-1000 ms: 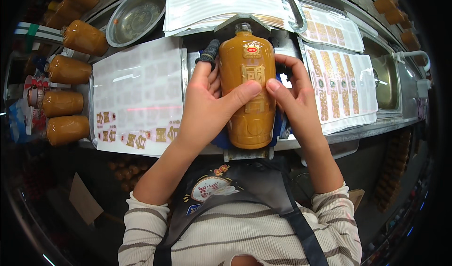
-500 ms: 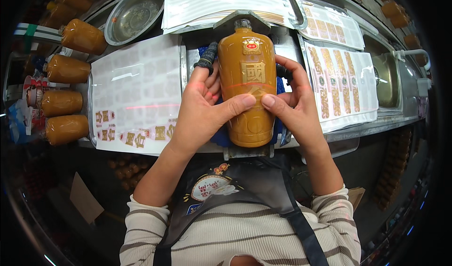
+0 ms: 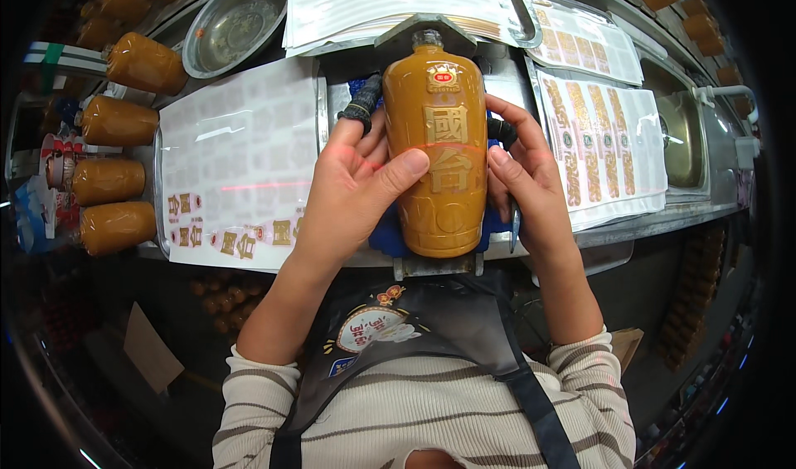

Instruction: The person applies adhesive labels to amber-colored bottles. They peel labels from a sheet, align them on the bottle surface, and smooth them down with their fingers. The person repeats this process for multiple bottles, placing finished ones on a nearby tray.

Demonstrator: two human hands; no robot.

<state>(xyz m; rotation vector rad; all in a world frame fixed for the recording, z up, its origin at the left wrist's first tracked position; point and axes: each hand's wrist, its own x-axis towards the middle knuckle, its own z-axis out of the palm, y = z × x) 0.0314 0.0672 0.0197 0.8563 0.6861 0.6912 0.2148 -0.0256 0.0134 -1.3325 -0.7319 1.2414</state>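
Bottle point(image 3: 439, 216) between left hand point(image 3: 355, 179), spread, thumb on front, and right hand point(image 3: 535, 183), curled beside edge, grip unclear.

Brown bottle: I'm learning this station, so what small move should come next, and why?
I'd suggest the right hand bring its thumb onto the lower gold character and press gently: the left hand's thumb lies over the brown bottle just left of that character, while the right thumb sits by the bottle's right edge.
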